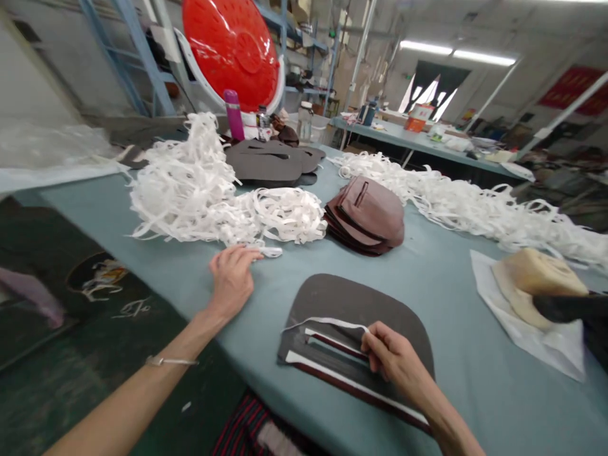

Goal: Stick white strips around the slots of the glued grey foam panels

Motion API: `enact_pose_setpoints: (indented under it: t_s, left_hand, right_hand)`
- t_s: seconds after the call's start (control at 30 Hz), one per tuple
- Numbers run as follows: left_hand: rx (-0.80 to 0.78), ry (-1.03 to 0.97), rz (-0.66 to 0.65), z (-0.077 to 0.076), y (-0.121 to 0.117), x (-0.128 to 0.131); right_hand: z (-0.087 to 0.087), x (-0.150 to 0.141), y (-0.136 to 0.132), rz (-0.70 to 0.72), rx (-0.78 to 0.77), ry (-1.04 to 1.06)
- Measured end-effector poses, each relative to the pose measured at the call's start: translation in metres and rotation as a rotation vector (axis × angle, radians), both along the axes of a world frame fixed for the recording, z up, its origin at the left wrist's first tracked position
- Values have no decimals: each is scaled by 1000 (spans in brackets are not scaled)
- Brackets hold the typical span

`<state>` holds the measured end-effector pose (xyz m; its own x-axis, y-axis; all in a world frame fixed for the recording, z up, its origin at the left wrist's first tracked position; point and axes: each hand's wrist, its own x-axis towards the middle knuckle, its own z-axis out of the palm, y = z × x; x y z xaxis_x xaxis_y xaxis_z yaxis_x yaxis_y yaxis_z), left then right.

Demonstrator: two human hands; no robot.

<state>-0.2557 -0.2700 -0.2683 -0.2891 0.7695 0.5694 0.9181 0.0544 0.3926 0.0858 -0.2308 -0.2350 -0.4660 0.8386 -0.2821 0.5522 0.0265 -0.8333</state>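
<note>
On the table in front of me lies a dark grey panel [361, 294] with rounded corners and a long slot. White strips run along the slot and along the near edge, which shows a dark red border. My right hand [389, 354] is closed in a pinch on a thin white strip [335, 322] that stretches leftward over the panel. To the left, my left hand [232, 278] rests low at the table, fingers together on a small folded white strip [270, 252] beside the pile of white strips [185, 183]. Its fingertips are partly hidden.
Behind the panel sits a stack of brown-red pieces [373, 212]. More grey panels [266, 161] lie farther back, near a purple bottle [234, 115]. Another heap of white strips [475, 196] runs along the right. A cream-coloured block [536, 272] sits on white sheet at right.
</note>
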Motion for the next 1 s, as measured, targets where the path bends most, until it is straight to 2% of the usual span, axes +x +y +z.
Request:
enact_pose_setpoints:
  t_s: [0.03, 0.1, 0.2, 0.27, 0.3, 0.4, 0.5, 0.57, 0.67, 0.8, 0.9, 1.0]
  left_hand:
    - [20, -22, -65, 8, -3, 18]
    - [-34, -113, -354, 24, -7, 62]
    - [-271, -254, -719, 42, -8, 125]
    - [-467, -364, -857, 47, -6, 148]
    - [-558, -416, -889, 48, -5, 152]
    - [-730, -520, -877, 46, -6, 137]
    - [-782, -562, -827, 43, -14, 109]
    - [-820, -576, -798, 39, -17, 95]
    - [-798, -594, -723, 28, -13, 84]
    - [-703, -625, -616, 18, 13, 72]
    - [-705, -725, -577, 25, 27, 61]
    - [-742, -760, -548, 37, 21, 55]
  right_hand:
    - [1, 6, -3, -4, 29, -28]
    - [4, 6, -11, 21, 106, -42]
    - [12, -9, -22, 97, 273, 8]
    - [18, -11, -25, 96, 345, 0]
    - [19, -7, -26, 75, 364, -31]
    - [18, 25, -23, -24, 373, -170]
    - [8, 62, -24, -120, 307, -245]
    - [-2, 74, -30, -160, 230, -252]
    - [-14, 67, -42, -219, 163, -199]
    - [-24, 37, -50, -302, 135, -72]
    - [-24, 27, -48, -350, 81, -24]
    - [-22, 32, -46, -337, -13, 8]
